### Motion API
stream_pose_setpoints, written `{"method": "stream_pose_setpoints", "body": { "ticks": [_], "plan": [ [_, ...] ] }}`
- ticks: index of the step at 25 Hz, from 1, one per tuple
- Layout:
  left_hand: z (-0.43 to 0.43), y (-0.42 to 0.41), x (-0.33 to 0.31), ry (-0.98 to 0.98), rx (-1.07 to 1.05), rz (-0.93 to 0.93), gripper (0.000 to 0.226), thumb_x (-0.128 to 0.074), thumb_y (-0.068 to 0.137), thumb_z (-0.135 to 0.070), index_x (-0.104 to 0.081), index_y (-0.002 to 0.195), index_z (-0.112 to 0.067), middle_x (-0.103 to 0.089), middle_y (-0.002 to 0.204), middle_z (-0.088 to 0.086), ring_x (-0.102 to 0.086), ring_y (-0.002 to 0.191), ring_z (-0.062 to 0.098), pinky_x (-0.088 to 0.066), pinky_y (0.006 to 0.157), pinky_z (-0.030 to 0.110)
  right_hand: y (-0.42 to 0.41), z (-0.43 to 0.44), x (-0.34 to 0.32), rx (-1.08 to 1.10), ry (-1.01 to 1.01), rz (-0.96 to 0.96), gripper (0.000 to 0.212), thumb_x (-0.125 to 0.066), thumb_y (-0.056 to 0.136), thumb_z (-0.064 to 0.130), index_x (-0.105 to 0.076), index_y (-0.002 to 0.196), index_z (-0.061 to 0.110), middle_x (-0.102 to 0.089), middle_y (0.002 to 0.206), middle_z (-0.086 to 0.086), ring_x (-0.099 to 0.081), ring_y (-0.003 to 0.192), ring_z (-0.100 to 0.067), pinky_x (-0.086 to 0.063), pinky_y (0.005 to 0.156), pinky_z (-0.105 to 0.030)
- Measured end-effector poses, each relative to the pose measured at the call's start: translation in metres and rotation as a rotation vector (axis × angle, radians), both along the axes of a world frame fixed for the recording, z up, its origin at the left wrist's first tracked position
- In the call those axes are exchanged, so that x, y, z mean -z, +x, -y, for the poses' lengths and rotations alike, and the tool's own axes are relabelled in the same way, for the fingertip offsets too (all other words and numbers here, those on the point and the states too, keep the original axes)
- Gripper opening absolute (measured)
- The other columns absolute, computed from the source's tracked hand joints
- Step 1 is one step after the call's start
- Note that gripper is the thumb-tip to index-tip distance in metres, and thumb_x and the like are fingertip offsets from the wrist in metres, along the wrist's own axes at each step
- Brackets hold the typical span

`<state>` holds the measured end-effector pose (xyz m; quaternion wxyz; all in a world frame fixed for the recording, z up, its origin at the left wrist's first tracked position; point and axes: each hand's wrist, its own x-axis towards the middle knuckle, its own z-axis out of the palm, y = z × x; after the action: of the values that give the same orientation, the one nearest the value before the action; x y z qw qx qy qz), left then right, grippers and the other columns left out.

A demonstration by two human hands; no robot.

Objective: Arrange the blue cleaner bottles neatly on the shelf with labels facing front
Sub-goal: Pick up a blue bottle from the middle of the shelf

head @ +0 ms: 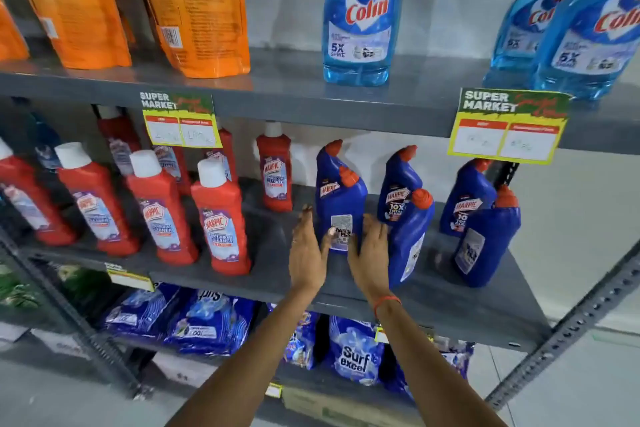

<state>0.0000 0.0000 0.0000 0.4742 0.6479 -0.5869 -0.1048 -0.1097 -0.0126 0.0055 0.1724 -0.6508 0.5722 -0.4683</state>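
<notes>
Several blue cleaner bottles with orange caps stand on the right half of the grey middle shelf [450, 302]. The front-left blue bottle [343, 198] shows its back label with a barcode. My left hand [306, 253] lies against its left side with the thumb on the label, and my right hand [370, 253] presses its right side. Two rear bottles [398, 191] [467, 198] show their front labels. Two front bottles [412, 239] [488, 243] are turned, with back labels showing. Another blue bottle is half hidden behind the held one.
Red cleaner bottles [221, 218] fill the left of the same shelf. Light-blue spray refill bottles [360, 14] and orange pouches [194, 3] stand on the shelf above, which carries price tags [507, 126]. Detergent bags [353, 354] lie below. A perforated upright [571, 326] bounds the right.
</notes>
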Motion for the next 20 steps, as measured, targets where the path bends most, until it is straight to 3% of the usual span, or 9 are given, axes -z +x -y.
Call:
{"method": "stream_pose_setpoints", "body": {
  "ticks": [3, 6, 10, 14, 16, 18, 20],
  "plan": [
    [0.023, 0.008, 0.006, 0.099, 0.112, -0.13, 0.053, -0.049, 0.092, -0.034, -0.033, 0.138, -0.015, -0.053, 0.137, 0.012, -0.052, 0.122, 0.029, -0.045, 0.095, 0.039, 0.005, 0.021, 0.018, -0.002, 0.218, 0.014, 0.047, -0.057, 0.085, 0.014, -0.041, 0.128, 0.003, -0.059, 0.118, -0.025, -0.057, 0.108, -0.04, -0.049, 0.091, -0.05],
    [0.047, 0.014, 0.014, 0.167, 0.176, -0.241, 0.049, -0.052, 0.091, -0.03, -0.039, 0.135, -0.012, -0.057, 0.132, 0.016, -0.056, 0.118, 0.029, -0.048, 0.098, 0.042, 0.005, 0.03, 0.024, -0.023, 0.414, 0.03, 0.038, -0.056, 0.087, 0.015, -0.043, 0.122, 0.007, -0.061, 0.117, -0.021, -0.058, 0.109, -0.039, -0.048, 0.095, -0.046],
    [0.07, 0.023, 0.014, 0.255, 0.284, -0.48, 0.037, -0.056, 0.09, -0.027, -0.05, 0.123, -0.01, -0.062, 0.123, 0.015, -0.06, 0.111, 0.028, -0.05, 0.096, 0.046, 0.002, 0.035, 0.024, -0.055, 0.513, 0.023, 0.055, -0.055, 0.09, 0.013, -0.03, 0.139, 0.008, -0.052, 0.134, -0.018, -0.051, 0.122, -0.035, -0.041, 0.099, -0.038],
    [0.072, 0.03, -0.001, 0.286, 0.35, -0.572, 0.038, -0.053, 0.091, -0.016, -0.046, 0.127, -0.005, -0.058, 0.125, 0.013, -0.056, 0.106, 0.017, -0.052, 0.076, 0.012, 0.008, 0.038, 0.027, -0.059, 0.414, 0.052, 0.048, -0.062, 0.085, 0.014, -0.039, 0.126, 0.013, -0.057, 0.123, -0.015, -0.056, 0.114, -0.033, -0.044, 0.095, -0.039],
    [0.071, 0.032, -0.015, 0.301, 0.377, -0.608, 0.041, -0.051, 0.092, -0.017, -0.043, 0.131, -0.006, -0.056, 0.127, 0.011, -0.054, 0.108, 0.015, -0.052, 0.079, 0.013, 0.011, 0.037, 0.032, -0.076, 0.366, 0.089, 0.043, -0.065, 0.082, 0.022, -0.039, 0.116, 0.023, -0.06, 0.119, -0.014, -0.06, 0.106, -0.031, -0.048, 0.093, -0.042],
    [0.071, 0.036, -0.026, 0.331, 0.398, -0.66, 0.043, -0.05, 0.093, -0.02, -0.041, 0.134, -0.009, -0.053, 0.131, 0.011, -0.053, 0.111, 0.016, -0.049, 0.092, 0.027, 0.013, 0.039, 0.038, -0.092, 0.346, 0.151, 0.042, -0.064, 0.078, 0.035, -0.037, 0.11, 0.031, -0.059, 0.119, -0.015, -0.061, 0.102, -0.028, -0.05, 0.092, -0.047],
    [0.063, 0.034, -0.039, 0.338, 0.452, -0.724, 0.037, -0.047, 0.094, -0.024, -0.043, 0.13, -0.019, -0.056, 0.125, 0.005, -0.055, 0.107, 0.013, -0.048, 0.091, 0.027, 0.017, 0.036, 0.03, -0.1, 0.284, 0.197, 0.051, -0.063, 0.076, 0.043, -0.039, 0.119, 0.029, -0.058, 0.121, -0.012, -0.06, 0.104, -0.024, -0.05, 0.094, -0.046]
  ]
}}
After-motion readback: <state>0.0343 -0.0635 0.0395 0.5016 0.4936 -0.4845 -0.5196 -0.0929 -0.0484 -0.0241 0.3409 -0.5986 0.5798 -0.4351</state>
